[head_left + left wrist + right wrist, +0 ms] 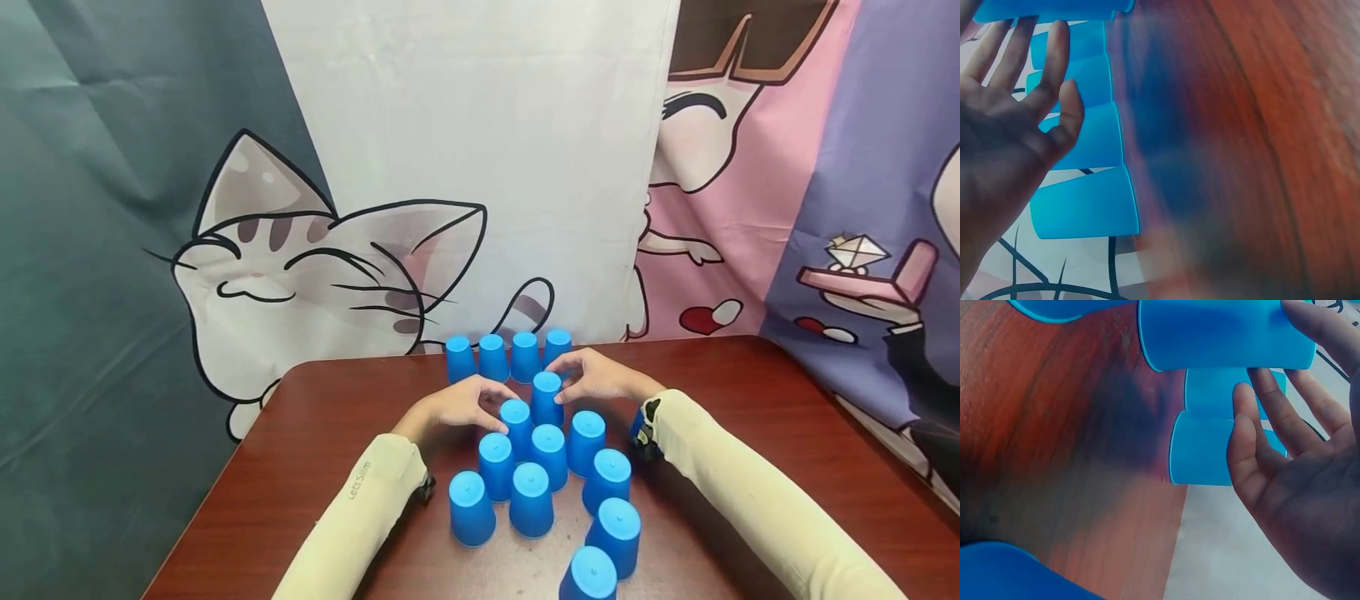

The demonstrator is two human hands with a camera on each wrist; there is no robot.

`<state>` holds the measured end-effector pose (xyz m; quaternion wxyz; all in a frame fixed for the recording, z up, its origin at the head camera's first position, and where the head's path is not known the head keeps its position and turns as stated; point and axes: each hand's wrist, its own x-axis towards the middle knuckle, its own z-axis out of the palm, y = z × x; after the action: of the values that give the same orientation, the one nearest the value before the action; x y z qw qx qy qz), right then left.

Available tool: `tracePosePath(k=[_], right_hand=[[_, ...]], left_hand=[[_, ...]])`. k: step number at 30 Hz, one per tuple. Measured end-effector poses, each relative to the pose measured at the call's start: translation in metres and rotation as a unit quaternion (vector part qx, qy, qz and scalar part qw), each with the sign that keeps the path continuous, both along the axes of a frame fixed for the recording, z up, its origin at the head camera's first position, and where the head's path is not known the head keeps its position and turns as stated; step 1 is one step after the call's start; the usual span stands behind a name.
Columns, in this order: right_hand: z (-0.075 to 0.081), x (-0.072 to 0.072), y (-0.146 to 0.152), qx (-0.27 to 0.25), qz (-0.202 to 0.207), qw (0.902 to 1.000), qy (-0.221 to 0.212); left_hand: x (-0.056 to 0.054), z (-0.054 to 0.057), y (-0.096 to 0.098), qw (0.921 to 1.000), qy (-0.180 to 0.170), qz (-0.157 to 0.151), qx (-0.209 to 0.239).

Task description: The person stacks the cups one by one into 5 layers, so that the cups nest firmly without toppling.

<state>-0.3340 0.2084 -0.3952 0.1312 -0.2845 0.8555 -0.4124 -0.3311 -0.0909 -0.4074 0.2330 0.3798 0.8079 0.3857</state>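
Note:
Upside-down blue plastic cups stand on a wooden table. My left hand (468, 404) holds one blue cup (516, 431) near the middle, thumb on the near side and fingers round the far side. Just behind and to the right, another blue cup (547, 403) is between the thumb and fingers of my right hand (596, 377). In the left wrist view the fingertips meet the lower side of the cup (1054, 9). The right wrist view has the thumb over one side of the cup (1222, 334), with fingertips at its opposite side.
Behind the hands, a row of several blue cups (492, 358) lines the back edge of the brown table (337, 417). More cups (532, 500) stand in front, and a slanting line of cups (615, 537) runs toward the near edge. A cartoon-printed cloth (480, 125) hangs behind.

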Motion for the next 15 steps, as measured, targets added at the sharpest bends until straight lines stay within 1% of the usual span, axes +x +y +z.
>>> tracePosePath(k=[3,6,12,15], right_hand=[[0.000,0.000,-0.001,-0.004,0.002,1.0000,0.000],[-0.001,-0.001,0.000,-0.002,-0.003,1.0000,0.007],[-0.003,-0.001,0.004,-0.004,-0.009,0.9997,0.020],[-0.004,-0.001,0.010,0.000,-0.022,0.9992,0.034]], left_hand=[[0.000,0.000,0.000,0.9999,0.005,0.011,-0.001],[0.001,0.000,0.001,0.9998,0.011,0.016,-0.003],[0.003,-0.002,0.001,0.9989,0.029,0.033,-0.015],[0.005,-0.005,0.001,0.9985,0.035,0.039,-0.013]])
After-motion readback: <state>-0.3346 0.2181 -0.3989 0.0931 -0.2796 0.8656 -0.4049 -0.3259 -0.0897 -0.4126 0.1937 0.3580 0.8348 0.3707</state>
